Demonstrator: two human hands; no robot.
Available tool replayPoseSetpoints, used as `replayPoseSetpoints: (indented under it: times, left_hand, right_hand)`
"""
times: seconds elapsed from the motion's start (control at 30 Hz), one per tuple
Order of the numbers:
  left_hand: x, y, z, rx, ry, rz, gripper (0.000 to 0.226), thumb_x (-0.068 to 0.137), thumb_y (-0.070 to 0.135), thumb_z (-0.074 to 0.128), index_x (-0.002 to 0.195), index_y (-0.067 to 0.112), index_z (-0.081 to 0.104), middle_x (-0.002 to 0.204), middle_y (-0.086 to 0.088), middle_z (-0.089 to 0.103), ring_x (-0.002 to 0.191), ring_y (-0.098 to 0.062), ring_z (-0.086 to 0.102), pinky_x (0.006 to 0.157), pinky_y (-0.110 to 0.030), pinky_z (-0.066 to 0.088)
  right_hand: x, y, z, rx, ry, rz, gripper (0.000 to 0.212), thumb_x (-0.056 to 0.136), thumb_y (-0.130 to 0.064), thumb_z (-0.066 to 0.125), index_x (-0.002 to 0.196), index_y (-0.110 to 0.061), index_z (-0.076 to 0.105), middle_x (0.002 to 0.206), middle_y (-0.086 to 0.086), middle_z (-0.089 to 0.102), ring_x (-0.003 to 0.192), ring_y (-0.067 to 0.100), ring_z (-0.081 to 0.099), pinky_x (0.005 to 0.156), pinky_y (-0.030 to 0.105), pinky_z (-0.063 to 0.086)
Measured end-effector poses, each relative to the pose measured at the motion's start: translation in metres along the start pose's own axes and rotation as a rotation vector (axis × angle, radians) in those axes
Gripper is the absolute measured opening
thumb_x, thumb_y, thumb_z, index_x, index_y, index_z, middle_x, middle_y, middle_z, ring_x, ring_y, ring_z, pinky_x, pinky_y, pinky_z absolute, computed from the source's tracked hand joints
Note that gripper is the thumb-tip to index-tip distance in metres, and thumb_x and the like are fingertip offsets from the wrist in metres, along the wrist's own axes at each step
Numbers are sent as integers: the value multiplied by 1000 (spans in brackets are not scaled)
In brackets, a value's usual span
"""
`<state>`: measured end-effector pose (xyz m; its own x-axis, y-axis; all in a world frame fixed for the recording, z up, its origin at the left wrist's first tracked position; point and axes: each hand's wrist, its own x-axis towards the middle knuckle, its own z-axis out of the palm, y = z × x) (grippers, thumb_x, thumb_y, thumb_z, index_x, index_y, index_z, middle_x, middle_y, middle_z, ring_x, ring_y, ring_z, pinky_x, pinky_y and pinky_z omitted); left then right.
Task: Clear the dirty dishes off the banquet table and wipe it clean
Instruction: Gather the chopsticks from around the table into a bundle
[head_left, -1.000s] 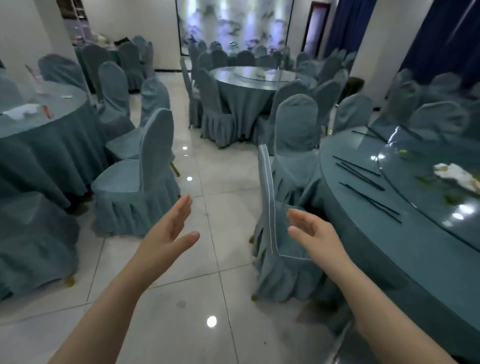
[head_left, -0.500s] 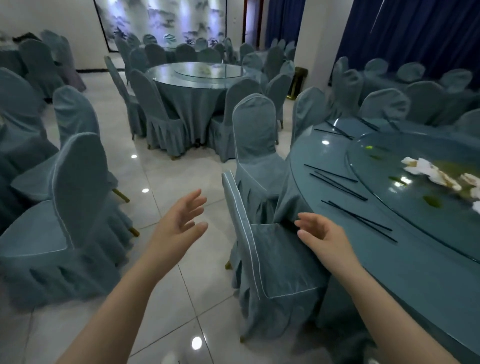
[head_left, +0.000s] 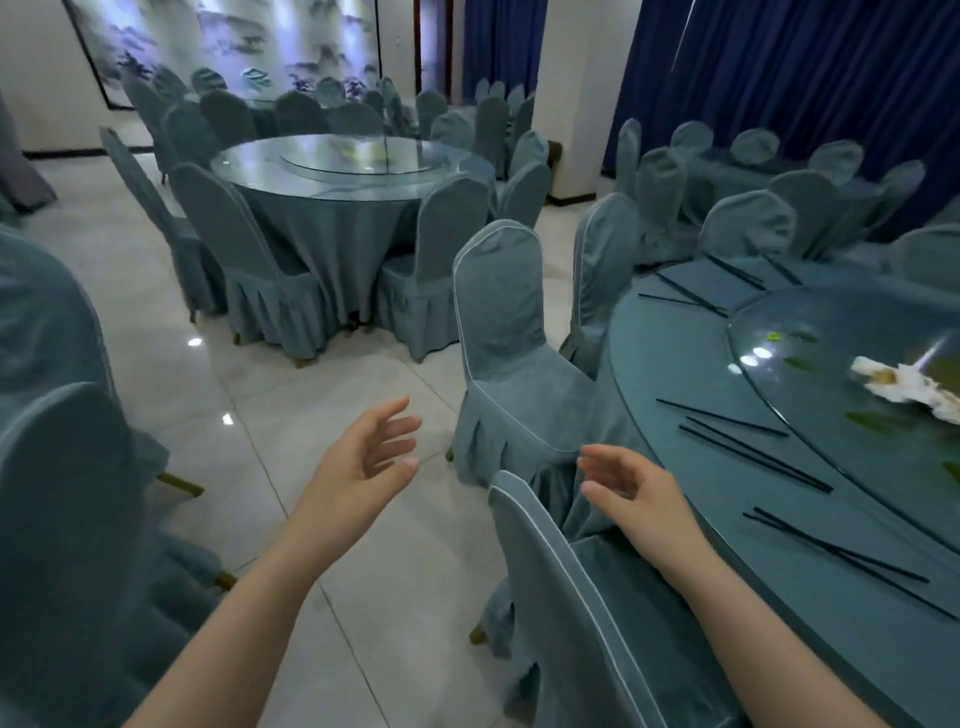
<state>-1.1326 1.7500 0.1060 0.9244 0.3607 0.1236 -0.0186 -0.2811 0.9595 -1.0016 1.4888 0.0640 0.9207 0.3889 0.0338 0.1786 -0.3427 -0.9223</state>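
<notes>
The round banquet table (head_left: 675, 358) with a teal cloth fills the right side. Black chopsticks (head_left: 748, 447) lie in pairs around its edge. Its glass turntable (head_left: 810, 395) carries crumpled white napkins (head_left: 904, 389) and green food scraps. My left hand (head_left: 363, 462) is raised over the tiled floor, fingers relaxed, holding nothing. My right hand (head_left: 628, 493) hovers empty above a covered chair (head_left: 561, 587) at the table's near edge, left of the chopsticks.
Another covered chair (head_left: 504, 332) stands at the table just ahead. A second round table (head_left: 337, 176) ringed with chairs stands farther back across the tiled floor (head_left: 291, 415). More covered chairs crowd my left side (head_left: 67, 493). Blue curtains (head_left: 779, 78) hang behind.
The view has swung right and closer to the banquet table, bringing more of its chopsticks and turntable into sight. Both hands stay raised and empty.
</notes>
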Motion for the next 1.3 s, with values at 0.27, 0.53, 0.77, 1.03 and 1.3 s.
replayPoseSetpoints:
  times: [0.27, 0.53, 0.77, 1.03, 1.3]
  left_hand:
    - [149, -31, -34, -9, -74, 13, 49, 90, -1, 57, 132, 23, 49, 121, 7, 62, 109, -6, 61, 88, -15, 48]
    - [323, -48, -47, 59, -188, 67, 42, 91, 3, 57, 125, 27, 53, 115, 11, 64, 103, 2, 61, 84, -10, 48]
    - [453, -65, 11, -14, -402, 114, 39, 89, -3, 57, 118, 24, 58, 111, 6, 67, 104, -5, 63, 83, -9, 47]
    - [594, -82, 102, -64, -795, 176, 37, 90, -2, 57, 109, 28, 61, 106, 7, 71, 100, -1, 65, 85, -13, 50]
    - [646, -75, 222, -46, -1132, 198, 36, 90, 0, 56, 107, 31, 61, 104, 8, 72, 99, -5, 66, 84, -17, 50]
  right_hand:
    - [129, 26, 31, -23, 118, 66, 33, 82, -6, 70, 99, -34, 63, 104, -13, 69, 97, 3, 64, 89, 22, 47]
    - [279, 53, 46, -37, 239, 165, 27, 86, -10, 66, 107, -26, 62, 107, -12, 66, 100, 2, 61, 92, 23, 45]
    - [349, 66, 36, -160, 339, 275, 28, 87, -15, 65, 113, -25, 62, 106, -16, 63, 95, -7, 57, 89, 14, 42]
    - [355, 105, -2, -174, 715, 607, 32, 88, -13, 63, 121, -14, 62, 119, -3, 64, 106, 6, 59, 95, 20, 41]
    - [319, 131, -21, -129, 1133, 844, 29, 87, -12, 64, 116, -14, 64, 114, -4, 65, 107, 11, 59, 93, 22, 41]
